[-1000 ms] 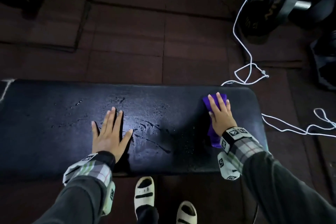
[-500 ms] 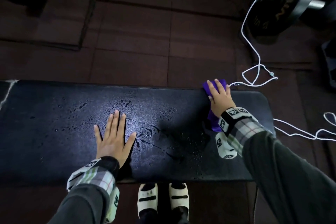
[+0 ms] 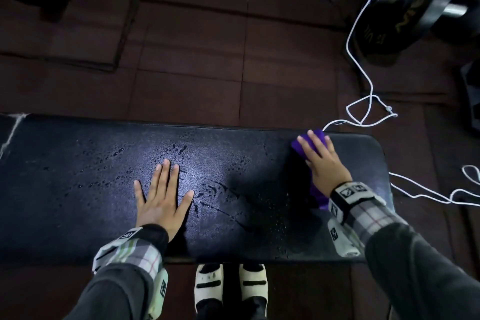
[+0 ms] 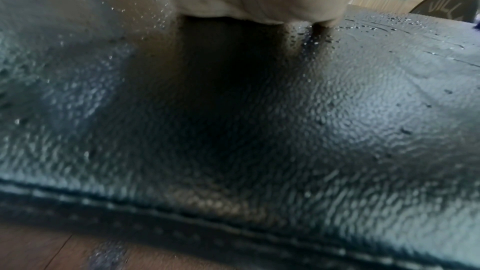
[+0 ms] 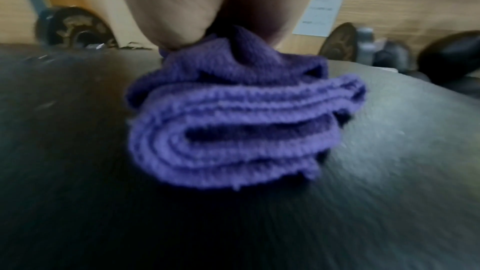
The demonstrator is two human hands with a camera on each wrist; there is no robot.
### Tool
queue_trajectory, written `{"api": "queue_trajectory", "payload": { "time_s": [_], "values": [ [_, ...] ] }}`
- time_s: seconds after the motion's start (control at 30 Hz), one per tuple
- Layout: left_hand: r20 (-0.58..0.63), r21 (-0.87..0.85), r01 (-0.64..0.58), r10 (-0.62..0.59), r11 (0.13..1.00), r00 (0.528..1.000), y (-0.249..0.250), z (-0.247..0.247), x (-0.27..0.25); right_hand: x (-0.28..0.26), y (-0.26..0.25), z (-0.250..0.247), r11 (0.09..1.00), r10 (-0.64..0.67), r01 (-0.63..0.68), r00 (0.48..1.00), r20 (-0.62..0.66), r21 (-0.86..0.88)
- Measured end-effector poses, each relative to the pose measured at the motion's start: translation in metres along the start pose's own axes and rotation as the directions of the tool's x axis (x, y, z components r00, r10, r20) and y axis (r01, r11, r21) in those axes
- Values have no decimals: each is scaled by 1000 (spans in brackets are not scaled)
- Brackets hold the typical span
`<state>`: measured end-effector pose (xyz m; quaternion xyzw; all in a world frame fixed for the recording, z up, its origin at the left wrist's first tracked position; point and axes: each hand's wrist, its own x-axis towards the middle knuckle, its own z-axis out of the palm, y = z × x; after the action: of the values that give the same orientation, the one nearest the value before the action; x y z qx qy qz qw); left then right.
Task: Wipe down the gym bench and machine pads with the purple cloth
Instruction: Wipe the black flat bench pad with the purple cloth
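Fingers straight, the right hand (image 3: 323,161) presses the folded purple cloth (image 3: 317,138) flat near the bench (image 3: 78,189) far edge, hiding most of it; left hand (image 3: 162,197) lies flat, grasping nothing

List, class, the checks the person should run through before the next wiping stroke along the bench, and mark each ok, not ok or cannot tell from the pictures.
1. Purple cloth flat under the right hand: ok, straight fingers press it down.
2. Cloth folded into a pad: ok, layers show in the right wrist view.
3. Left hand bracing the bench: ok, palm flat.
4. Left hand out of the stroke's path: not ok, it lies on the wet middle.
5. Droplets cleared: not ok.
6. White cord off the pad: ok, it lies beyond the far edge.
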<state>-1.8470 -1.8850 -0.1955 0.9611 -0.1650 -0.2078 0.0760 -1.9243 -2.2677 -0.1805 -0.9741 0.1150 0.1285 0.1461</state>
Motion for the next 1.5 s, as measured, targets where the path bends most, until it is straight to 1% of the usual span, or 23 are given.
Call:
{"api": "queue_trajectory", "payload": {
  "time_s": [0.07, 0.13, 0.2, 0.27, 0.33, 0.37, 0.43, 0.5, 0.6, 0.7, 0.73, 0.77, 0.87, 0.93, 1.03, 1.1, 1.17, 1.23, 1.3, 1.33, 1.4, 1.5],
  "values": [
    [1, 7, -3, 3, 1000, 1000, -1, 1, 0, 23, 8, 3, 995, 103, -103, 995, -7, -17],
    [-2, 13, -5, 5, 1000, 1000, -1, 2, 0, 45, 4, 6, 989, 141, -141, 990, 8, -40],
    [-2, 13, -1, 1, 1000, 1000, -2, 2, 0, 56, -12, 9, 994, 86, -83, 996, 32, -65],
    [-4, 8, 0, 1, 1000, 1000, -1, 2, 0, 54, -31, 11, 996, -19, 23, 999, 49, -91],
    [0, 11, 2, -2, 1000, 1000, 0, 1, 0, 38, -44, 12, 985, -121, 126, 992, 46, -115],
    [4, 15, 3, -3, 1000, 1000, -1, 1, 0, 27, -46, 13, 981, -166, 167, 986, 25, -100],
    [3, 22, 4, -4, 1000, 1000, -1, 1, 0, 2, -44, 14, 978, -204, 205, 979, 7, -39],
    [8, 17, 5, -5, 1000, 1000, -1, 2, 0, -19, -35, 11, 985, -169, 169, 985, 21, -19],
    [28, 20, 9, -9, 1000, 1000, 1, 0, 0, -25, -17, 6, 998, -56, 56, 998, -29, -1],
    [35, 15, 14, -14, 1000, 999, 2, -2, 1, -2, -5, 3, 991, 132, -130, 990, -49, 39],
    [39, 18, 14, -14, 1000, 999, 1, -2, 1, 9, -3, 4, 987, 161, -160, 986, -43, 30],
    [41, 17, 14, -15, 1000, 999, 1, -2, 1, 21, -3, 5, 987, 160, -159, 986, -40, 21],
    [32, -7, 19, -19, 1000, 999, 1, -2, 0, 43, -19, 9, 997, 78, -78, 997, 5, -3],
    [34, -13, 20, -19, 1000, 999, 1, -1, 0, 41, -34, 13, 1000, 11, -10, 1000, 25, -8],
    [35, -16, 19, -19, 1000, 999, 2, -3, -1, 12, -48, 14, 990, -141, 141, 990, -8, 6],
    [47, -11, 23, -23, 1000, 999, 2, -4, -1, -11, -41, 16, 985, -171, 172, 985, -18, 27],
    [60, -9, 28, -27, 1000, 998, 3, -6, -1, -30, -31, 13, 992, -119, 120, 993, -22, 48],
    [77, -9, 27, -26, 1000, 997, 4, -8, 0, -37, -18, 9, 995, -3, 7, 999, -42, 100],
    [92, -6, 26, -25, 1000, 995, 5, -9, 0, -33, -11, 4, 983, 134, -127, 990, -46, 133],
    [96, -5, 26, -25, 1000, 995, 4, -9, 0, -27, -9, 2, 976, 176, -169, 983, -44, 136],
    [102, -6, 23, -22, 1000, 995, 5, -11, 1, -12, -14, -3, 973, 200, -193, 979, -44, 126],
    [119, -2, 22, -21, 1000, 993, 5, -12, 1, 9, -31, -5, 984, 139, -134, 990, -37, 114]
  ]
}}
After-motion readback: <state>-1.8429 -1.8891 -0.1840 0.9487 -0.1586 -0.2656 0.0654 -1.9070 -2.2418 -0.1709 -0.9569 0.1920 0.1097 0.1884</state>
